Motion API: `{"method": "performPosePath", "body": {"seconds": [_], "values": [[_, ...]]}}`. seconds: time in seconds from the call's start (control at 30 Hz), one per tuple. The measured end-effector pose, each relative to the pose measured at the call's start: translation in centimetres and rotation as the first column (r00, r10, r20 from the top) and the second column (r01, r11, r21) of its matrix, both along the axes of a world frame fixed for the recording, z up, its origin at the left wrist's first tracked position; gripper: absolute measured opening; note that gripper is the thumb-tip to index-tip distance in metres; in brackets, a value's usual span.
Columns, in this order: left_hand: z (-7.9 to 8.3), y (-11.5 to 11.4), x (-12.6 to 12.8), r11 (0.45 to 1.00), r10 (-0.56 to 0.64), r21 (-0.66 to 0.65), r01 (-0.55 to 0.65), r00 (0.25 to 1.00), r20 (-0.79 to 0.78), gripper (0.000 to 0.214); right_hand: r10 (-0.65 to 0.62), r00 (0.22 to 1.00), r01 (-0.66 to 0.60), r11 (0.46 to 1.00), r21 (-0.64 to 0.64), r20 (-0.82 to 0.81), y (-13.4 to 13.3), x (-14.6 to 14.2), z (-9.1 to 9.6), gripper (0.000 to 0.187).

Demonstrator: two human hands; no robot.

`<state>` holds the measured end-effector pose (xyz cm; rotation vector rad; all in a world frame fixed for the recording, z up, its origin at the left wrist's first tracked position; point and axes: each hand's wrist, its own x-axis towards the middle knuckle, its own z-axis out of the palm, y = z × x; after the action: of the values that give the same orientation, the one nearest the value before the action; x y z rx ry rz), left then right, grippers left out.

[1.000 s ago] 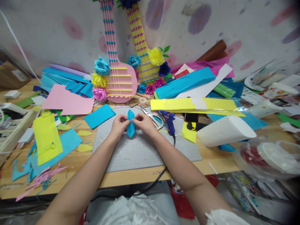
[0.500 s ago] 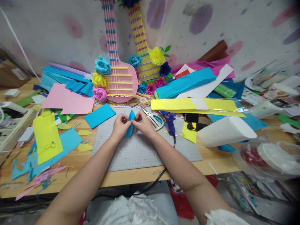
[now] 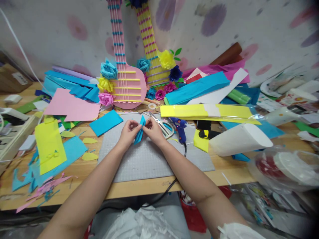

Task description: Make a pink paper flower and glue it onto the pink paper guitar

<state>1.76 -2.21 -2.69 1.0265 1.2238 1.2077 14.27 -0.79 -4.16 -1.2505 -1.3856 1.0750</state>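
My left hand (image 3: 129,132) and my right hand (image 3: 153,131) are both closed on a small piece of blue paper (image 3: 139,136) over the grey cutting mat (image 3: 149,166). The paper looks creased, with a pointed top end, and stands roughly upright between my fingertips. Just right of my right hand lie scissors (image 3: 167,130) with pale handles, their blades pointing away to the left. Beyond them is a blue glue gun (image 3: 179,127). A flat blue paper rectangle (image 3: 106,122) lies to the left of my left hand.
Two paper guitars, one pink (image 3: 136,83) and one yellow (image 3: 149,43), lean on the wall with paper flowers. Paper scraps and yellow leaf shapes (image 3: 90,156) lie at left. A yellow paper pack (image 3: 189,113) and a white tapered container (image 3: 239,141) are at right.
The blue paper has shifted slightly right and tilted between my fingers, and now shows a crease or fold along its length. Both hands keep their grip in nearly the same place.
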Motion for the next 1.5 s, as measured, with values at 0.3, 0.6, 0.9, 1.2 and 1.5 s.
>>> {"method": "performPosePath", "body": {"seconds": [0.3,0.6,0.9,1.2,1.5], "values": [[0.4,-0.2,-0.2,0.971,-0.135,-0.173,0.162,0.978,0.158,0.053,-0.023,0.943,-0.046,0.979,-0.197,-0.331,0.4,0.1,0.4,0.034],[0.2,0.0,-0.3,0.993,-0.083,-0.071,0.089,0.993,0.086,0.054,0.009,0.895,-0.128,0.962,-0.239,-0.446,0.5,0.6,0.8,0.046],[0.5,-0.2,-1.1,0.903,-0.345,-0.24,0.355,0.935,0.086,0.036,0.036,0.908,-0.105,0.984,-0.144,-0.417,0.8,1.2,0.3,0.046],[0.7,-0.5,-1.2,0.836,-0.509,-0.215,0.505,0.86,0.044,0.036,0.063,0.894,-0.135,0.982,-0.133,-0.445,1.4,1.3,-0.5,0.049],[0.7,-0.7,-1.2,0.814,-0.513,-0.251,0.524,0.851,0.113,0.03,0.08,0.881,-0.178,0.969,-0.17,-0.467,0.9,1.3,0.4,0.05]]}}
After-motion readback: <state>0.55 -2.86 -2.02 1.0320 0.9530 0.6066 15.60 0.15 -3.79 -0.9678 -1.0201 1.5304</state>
